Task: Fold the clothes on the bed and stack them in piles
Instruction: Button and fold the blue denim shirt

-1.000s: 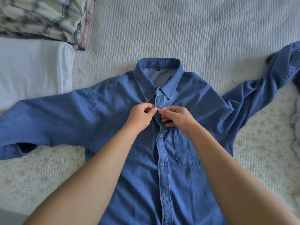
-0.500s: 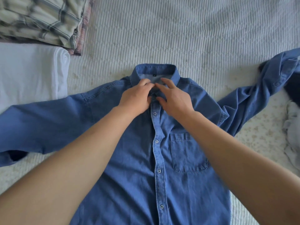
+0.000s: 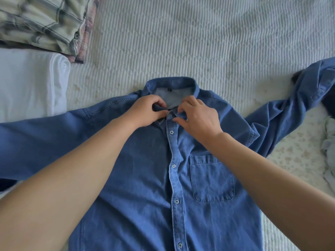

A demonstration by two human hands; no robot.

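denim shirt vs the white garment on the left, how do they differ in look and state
The denim shirt is blue and lies spread flat, front up, sleeves out; the white garment is plain white and already folded.
The left hand and right hand grip the denim shirt at its collar; the white garment lies untouched.
The denim shirt shows buttons and a chest pocket; the white garment shows no such details.
Both rest on the bed cover.

Two bare forearms are seen, entering from the lower corners of the frame; no sleeves, rings or watches are worn.
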